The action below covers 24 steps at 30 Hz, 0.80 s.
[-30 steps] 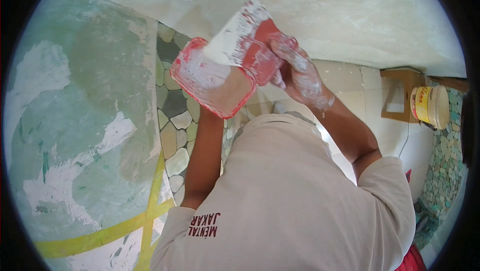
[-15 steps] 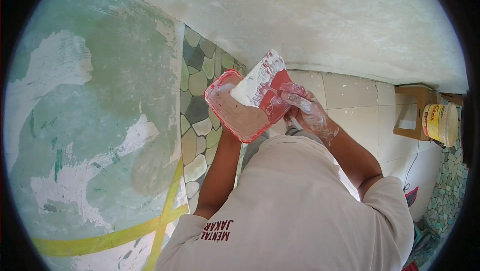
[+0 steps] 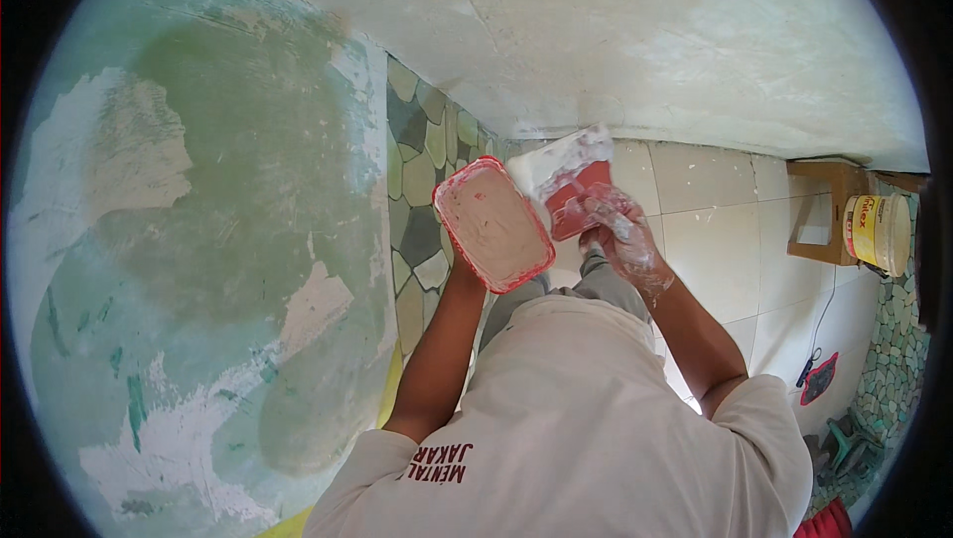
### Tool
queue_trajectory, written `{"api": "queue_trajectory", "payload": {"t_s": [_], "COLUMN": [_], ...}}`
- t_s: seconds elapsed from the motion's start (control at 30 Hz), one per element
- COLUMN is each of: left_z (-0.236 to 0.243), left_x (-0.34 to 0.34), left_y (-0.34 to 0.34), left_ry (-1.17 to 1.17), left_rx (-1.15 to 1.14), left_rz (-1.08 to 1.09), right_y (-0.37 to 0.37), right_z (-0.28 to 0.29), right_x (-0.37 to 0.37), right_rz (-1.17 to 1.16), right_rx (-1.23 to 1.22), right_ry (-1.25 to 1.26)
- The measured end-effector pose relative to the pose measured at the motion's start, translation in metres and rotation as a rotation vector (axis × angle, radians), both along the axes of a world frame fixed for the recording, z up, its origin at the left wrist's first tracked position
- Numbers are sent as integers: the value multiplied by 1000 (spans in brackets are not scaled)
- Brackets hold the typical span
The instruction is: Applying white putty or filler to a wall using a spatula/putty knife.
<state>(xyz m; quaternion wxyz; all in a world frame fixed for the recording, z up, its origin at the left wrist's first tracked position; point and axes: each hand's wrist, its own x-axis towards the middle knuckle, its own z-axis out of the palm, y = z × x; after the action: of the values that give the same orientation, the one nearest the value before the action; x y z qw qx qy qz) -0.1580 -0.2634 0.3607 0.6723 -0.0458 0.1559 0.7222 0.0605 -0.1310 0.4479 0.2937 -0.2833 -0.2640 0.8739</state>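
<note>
A red-rimmed rectangular tub (image 3: pixel 493 222) of smooth pinkish-beige putty is held up in front of my waist. My left hand (image 3: pixel 464 268) supports it from below, its fingers hidden under the tub. To the right, my right hand (image 3: pixel 621 233), smeared with white paste, grips a red putty spreader (image 3: pixel 579 202). A thick band of white putty covers the spreader's far edge, slightly blurred. The spreader is beside the tub's right rim, tilted.
A patched green wall (image 3: pixel 228 181) is at the left; a pale wall (image 3: pixel 596 32) stands ahead. Below are a stone-patterned strip (image 3: pixel 419 176) and cream floor tiles (image 3: pixel 710 250). At the right, a yellow-labelled bucket (image 3: pixel 878 232) stands by a brown wooden stool-like piece (image 3: pixel 829 215).
The spreader has moved right, from over the tub to beside it, uncovering the putty. The tub sits slightly farther right and its surface looks smoother.
</note>
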Motion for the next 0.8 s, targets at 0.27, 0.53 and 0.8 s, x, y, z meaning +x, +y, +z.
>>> {"api": "queue_trajectory", "payload": {"t_s": [0.27, 0.53, 0.8], "left_z": [4, -56, -116], "left_x": [-46, -97, -124], "left_y": [31, 58, 45], "left_ry": [-116, -324, -447], "left_rx": [-62, -50, 61], "left_rz": [2, -88, -144], "right_y": [51, 103, 146], "right_z": [-115, -324, -380], "right_x": [-82, -252, -401], "right_rz": [-226, -215, -287], "right_rx": [106, -57, -303], "right_ry": [-105, -241, -202]}}
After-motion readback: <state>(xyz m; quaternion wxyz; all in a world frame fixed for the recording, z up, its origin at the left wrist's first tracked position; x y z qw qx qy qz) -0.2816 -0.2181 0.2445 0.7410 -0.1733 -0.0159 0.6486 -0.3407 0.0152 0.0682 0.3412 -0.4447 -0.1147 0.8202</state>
